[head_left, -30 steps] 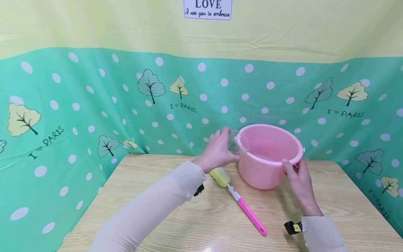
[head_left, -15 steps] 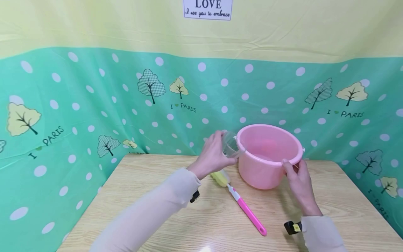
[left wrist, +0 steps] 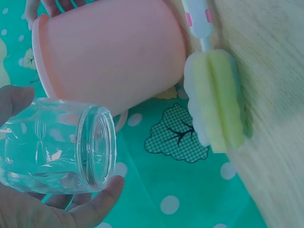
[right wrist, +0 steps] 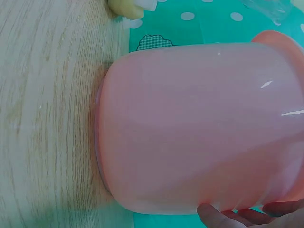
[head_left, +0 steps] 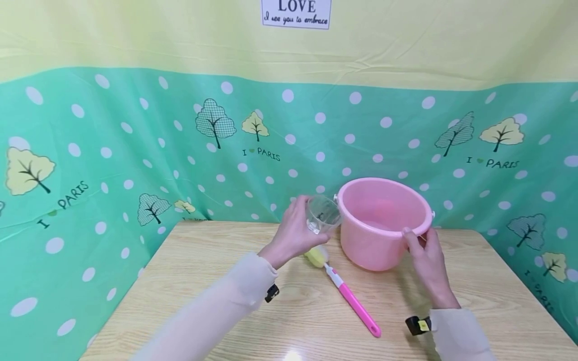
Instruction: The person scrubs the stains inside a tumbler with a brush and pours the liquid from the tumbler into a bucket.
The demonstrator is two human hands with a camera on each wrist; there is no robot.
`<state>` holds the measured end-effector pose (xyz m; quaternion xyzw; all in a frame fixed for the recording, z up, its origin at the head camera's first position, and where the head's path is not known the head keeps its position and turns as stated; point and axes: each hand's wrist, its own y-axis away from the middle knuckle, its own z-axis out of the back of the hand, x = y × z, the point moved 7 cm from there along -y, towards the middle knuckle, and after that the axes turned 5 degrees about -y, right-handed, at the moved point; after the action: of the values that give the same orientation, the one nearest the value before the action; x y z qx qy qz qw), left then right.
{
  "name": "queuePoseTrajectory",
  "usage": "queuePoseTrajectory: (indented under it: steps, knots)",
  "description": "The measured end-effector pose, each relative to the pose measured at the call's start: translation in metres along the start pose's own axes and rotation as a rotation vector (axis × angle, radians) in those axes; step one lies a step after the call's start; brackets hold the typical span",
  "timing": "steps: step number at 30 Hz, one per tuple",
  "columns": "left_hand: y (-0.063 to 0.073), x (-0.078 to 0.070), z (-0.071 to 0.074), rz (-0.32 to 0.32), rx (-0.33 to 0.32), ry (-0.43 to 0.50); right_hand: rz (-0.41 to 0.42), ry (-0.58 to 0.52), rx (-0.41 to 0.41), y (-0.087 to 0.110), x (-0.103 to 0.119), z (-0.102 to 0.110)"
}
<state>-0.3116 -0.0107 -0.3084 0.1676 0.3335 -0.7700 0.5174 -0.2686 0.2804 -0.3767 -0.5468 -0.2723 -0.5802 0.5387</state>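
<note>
My left hand (head_left: 291,233) holds a clear glass cup (head_left: 324,213) just left of the pink bucket (head_left: 370,245). The cup leans slightly, and its mouth shows from above. In the left wrist view, thumb and fingers curl round the cup's clear wall (left wrist: 47,147). The bucket stands upright on the table. My right hand (head_left: 431,265) grips its rim at the near right, thumb on top. In the right wrist view, fingertips (right wrist: 213,216) touch the bucket's outer wall (right wrist: 199,123) below the rim.
A sponge bottle brush with a pink handle (head_left: 358,308) lies on the wooden table (head_left: 226,321), its yellow and white head (left wrist: 213,99) below my left hand. A green polka-dot cloth (head_left: 180,150) hangs behind and at both sides, close behind the bucket.
My left hand has moved left and slightly down with the glass cup, away from the bucket's rim, and the cup has turned more upright. The right hand and the bucket have stayed put.
</note>
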Motion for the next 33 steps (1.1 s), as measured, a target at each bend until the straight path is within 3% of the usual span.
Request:
queuePoseTrajectory:
  steps: [15, 33]
  knots:
    - [0.015, 0.018, 0.003, 0.012, -0.063, 0.097, -0.001, 0.004, 0.011, 0.0, -0.003, -0.002]
    - [0.036, 0.043, 0.002, 0.056, -0.12, 0.094, -0.017, 0.002, 0.006, 0.0, -0.001, -0.001]
